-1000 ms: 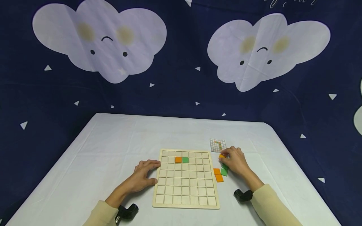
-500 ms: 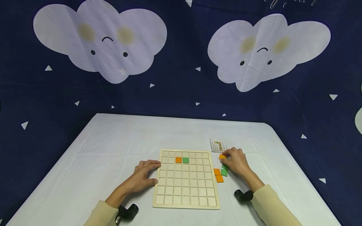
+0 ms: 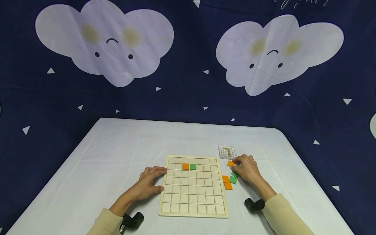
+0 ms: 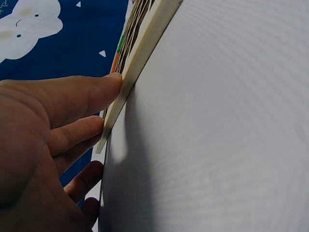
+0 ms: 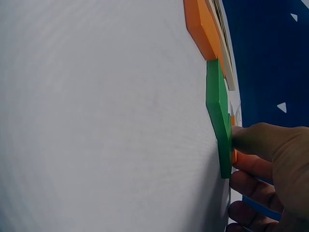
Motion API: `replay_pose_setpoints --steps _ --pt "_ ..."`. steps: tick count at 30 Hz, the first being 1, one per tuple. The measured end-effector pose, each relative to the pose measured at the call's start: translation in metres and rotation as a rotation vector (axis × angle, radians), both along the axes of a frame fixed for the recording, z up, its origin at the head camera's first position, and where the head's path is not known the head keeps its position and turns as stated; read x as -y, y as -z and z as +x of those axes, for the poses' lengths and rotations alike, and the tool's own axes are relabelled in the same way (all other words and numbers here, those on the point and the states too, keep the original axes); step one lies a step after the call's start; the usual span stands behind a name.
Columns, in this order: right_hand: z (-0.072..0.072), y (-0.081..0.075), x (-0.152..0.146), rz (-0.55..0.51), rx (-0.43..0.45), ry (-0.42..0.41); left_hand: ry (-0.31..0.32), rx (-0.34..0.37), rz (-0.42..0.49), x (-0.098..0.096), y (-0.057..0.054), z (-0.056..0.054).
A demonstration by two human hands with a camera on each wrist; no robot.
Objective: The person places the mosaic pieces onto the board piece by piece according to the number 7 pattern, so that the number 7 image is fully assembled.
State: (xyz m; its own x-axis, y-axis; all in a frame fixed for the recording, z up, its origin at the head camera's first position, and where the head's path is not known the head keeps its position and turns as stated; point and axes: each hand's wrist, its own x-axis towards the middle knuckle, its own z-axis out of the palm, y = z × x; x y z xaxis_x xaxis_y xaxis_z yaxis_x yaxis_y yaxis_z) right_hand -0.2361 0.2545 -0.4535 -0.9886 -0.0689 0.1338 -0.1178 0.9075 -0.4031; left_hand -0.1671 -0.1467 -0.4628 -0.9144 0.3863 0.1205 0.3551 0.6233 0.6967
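1. White-covered tabletop (image 3: 147, 137), lightly creased, its far right corner rounded.
2. Dark blue backdrop (image 3: 188, 94) behind the far edge.
3. Pale printed clouds, upside down: left cloud (image 3: 102, 27) above the far left corner, right cloud (image 3: 276, 42) above the far right.
4. Scattered small white triangles (image 3: 347, 101).

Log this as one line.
left hand: touching board | right hand: at loose orange tile near card | on board: orange tile, green tile

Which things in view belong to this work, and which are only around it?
Seemingly in the job: wooden grid board, orange tiles, green tiles, printed pattern card.

Apparently just around: white table, cloud backdrop, black wrist devices.
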Motion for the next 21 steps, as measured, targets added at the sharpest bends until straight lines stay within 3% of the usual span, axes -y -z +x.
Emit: replay_pose_setpoints --steps 21 --pt "0.0002 0.0008 -0.0005 -0.012 -0.026 -0.009 -0.004 0.004 -0.001 -0.0008 0.0036 -0.0012"
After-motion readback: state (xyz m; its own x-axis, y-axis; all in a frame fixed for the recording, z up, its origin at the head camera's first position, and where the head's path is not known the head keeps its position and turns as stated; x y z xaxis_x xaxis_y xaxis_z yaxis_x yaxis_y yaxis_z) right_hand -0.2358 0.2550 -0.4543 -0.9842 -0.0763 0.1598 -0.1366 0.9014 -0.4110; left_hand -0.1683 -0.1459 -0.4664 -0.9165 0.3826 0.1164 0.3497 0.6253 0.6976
